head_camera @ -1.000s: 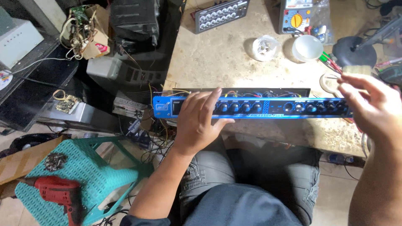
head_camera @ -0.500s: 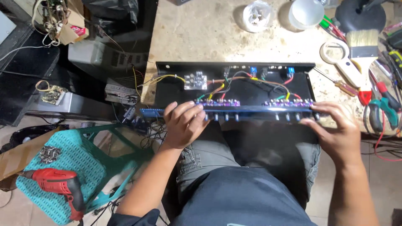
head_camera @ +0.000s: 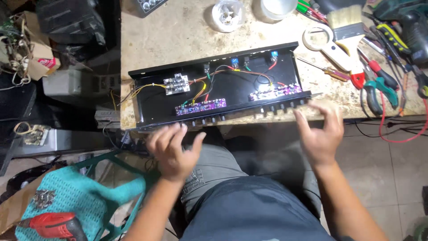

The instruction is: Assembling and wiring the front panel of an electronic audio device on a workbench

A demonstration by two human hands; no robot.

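Note:
A long black open chassis lies flat on the workbench, its inside facing up. Small circuit boards and coloured wires show inside it, and a row of knobs lines its near edge. My left hand hovers just below the chassis's left front corner, fingers spread and empty. My right hand hovers near the right front corner, fingers spread and blurred, holding nothing. Neither hand clearly touches the chassis.
Pliers, screwdrivers, a paint brush and a white tape roll lie at the bench's right. Two white cups stand at the back. A green stool with a teal cloth and a red drill sits at lower left.
The chassis went from standing on its front panel in both hands to lying flat on the bench. Both hands have let go and pulled back toward me.

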